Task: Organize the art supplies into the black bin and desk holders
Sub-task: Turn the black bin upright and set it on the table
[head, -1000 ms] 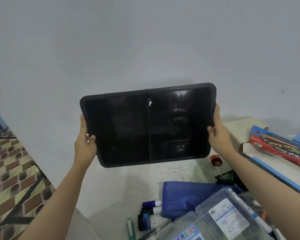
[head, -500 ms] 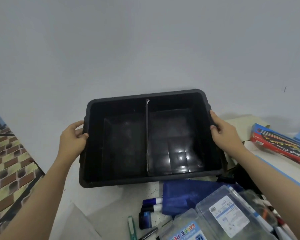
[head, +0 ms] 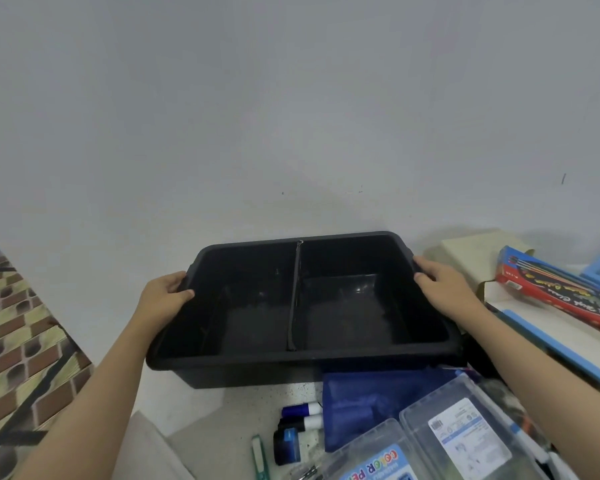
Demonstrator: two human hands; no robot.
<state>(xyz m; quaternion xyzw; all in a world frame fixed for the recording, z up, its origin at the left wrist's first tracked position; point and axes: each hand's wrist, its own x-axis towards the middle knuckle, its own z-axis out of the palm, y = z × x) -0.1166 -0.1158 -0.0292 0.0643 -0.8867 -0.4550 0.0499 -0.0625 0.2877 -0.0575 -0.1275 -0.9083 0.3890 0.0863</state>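
Observation:
The black bin (head: 343, 353) sits on the speckled white table against the grey wall, its mouth facing up. A thin divider (head: 294, 296) splits it into two compartments, and both hold nothing. My left hand (head: 160, 299) grips the bin's left rim, thumb over the edge. My right hand (head: 440, 284) grips the right rim. In front of the bin lie blue markers (head: 302, 415), a blue ink bottle (head: 286, 445), a dark blue pouch (head: 371, 405) and clear plastic cases (head: 461, 441).
A red and blue pen box (head: 548, 289) lies on a stack of white boards at the right, beside a beige carton (head: 465, 252). A small green tool (head: 258, 457) lies near the table's front. Tiled floor (head: 11, 341) shows beyond the table's left edge.
The bin was held up in the air, tilted with its opening toward me. It has come down and levelled out onto the table, both hands still on its rims.

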